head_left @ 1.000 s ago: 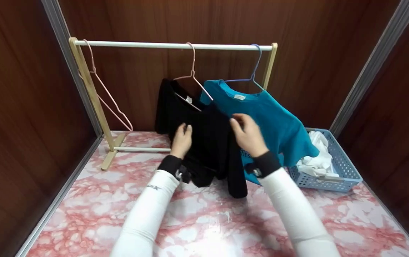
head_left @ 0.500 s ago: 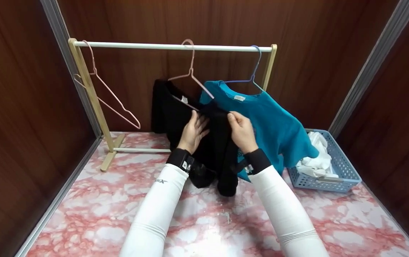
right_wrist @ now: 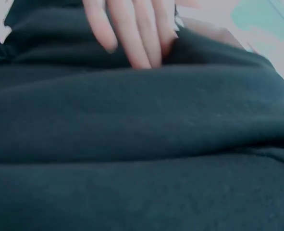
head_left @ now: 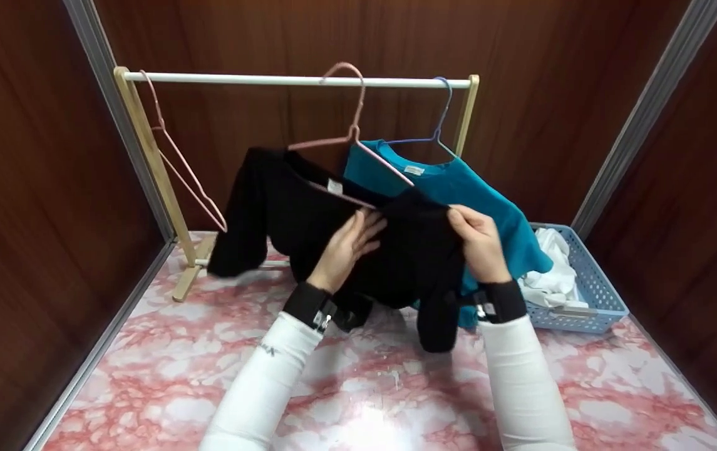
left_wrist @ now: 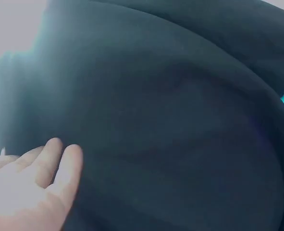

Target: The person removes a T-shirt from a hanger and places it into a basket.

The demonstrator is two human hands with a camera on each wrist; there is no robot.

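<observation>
A long-sleeved black shirt [head_left: 295, 213] hangs on a pink hanger [head_left: 324, 143] in the middle, its white neck label showing. In the head view the hanger's hook rises over the rack's white bar. My right hand [head_left: 482, 243] pinches the shirt by its right shoulder, drawing the cloth outward. Against the shirt's front, just below the neckline, lies my left hand [head_left: 347, 249] with its fingers extended. Dark cloth fills most of the left wrist view, with the left fingers [left_wrist: 68, 166] laid on it. Behind the right hand, a blue T-shirt [head_left: 490, 207] hangs on a blue hanger [head_left: 436, 134].
A wooden garment rack [head_left: 233, 78] stands across the back. One bare pink hanger [head_left: 186, 166] hangs at its left end. To the right, a light blue basket [head_left: 602, 294] holds white cloth [head_left: 552, 269]. Wood-panelled walls enclose the marbled pink surface [head_left: 333, 394].
Both hands have come onto the black shirt, and the right has taken hold of its shoulder and pulled it rightward. The hanger's hook has risen and shifted right; the left sleeve has swung out.
</observation>
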